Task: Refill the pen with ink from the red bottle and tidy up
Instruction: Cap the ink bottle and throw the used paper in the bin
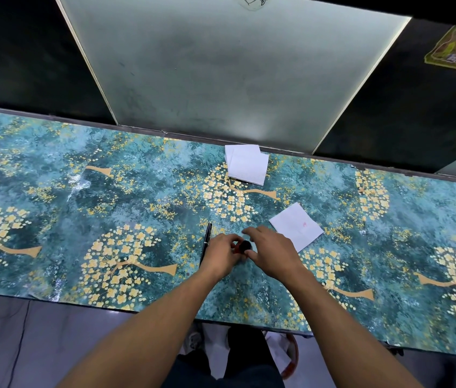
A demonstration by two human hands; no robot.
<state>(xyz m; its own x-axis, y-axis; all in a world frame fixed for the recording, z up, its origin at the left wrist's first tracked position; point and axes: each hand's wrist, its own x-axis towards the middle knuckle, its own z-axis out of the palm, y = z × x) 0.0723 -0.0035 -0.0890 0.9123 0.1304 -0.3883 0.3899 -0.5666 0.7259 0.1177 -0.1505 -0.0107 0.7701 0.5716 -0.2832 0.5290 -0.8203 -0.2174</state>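
We judge the cap is being turned, so we should keep the red bottle [241, 249] pinned upright on the table [53, 191] with our left hand [222, 254] wrapped around it while our right hand [270, 252] pinches the black cap [245, 245]. The bottle sits between both hands; the pen [206, 242] lies just left of our left hand.

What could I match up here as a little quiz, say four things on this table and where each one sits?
Things:
1. pen
2. ink bottle
3. stained tissue
4. tissue stack

Places:
A. near the table's far edge
B. between both hands
C. just right of the right hand
D. lying left of the left hand

Pairs: 1-D, 2-B, 3-C, 4-A
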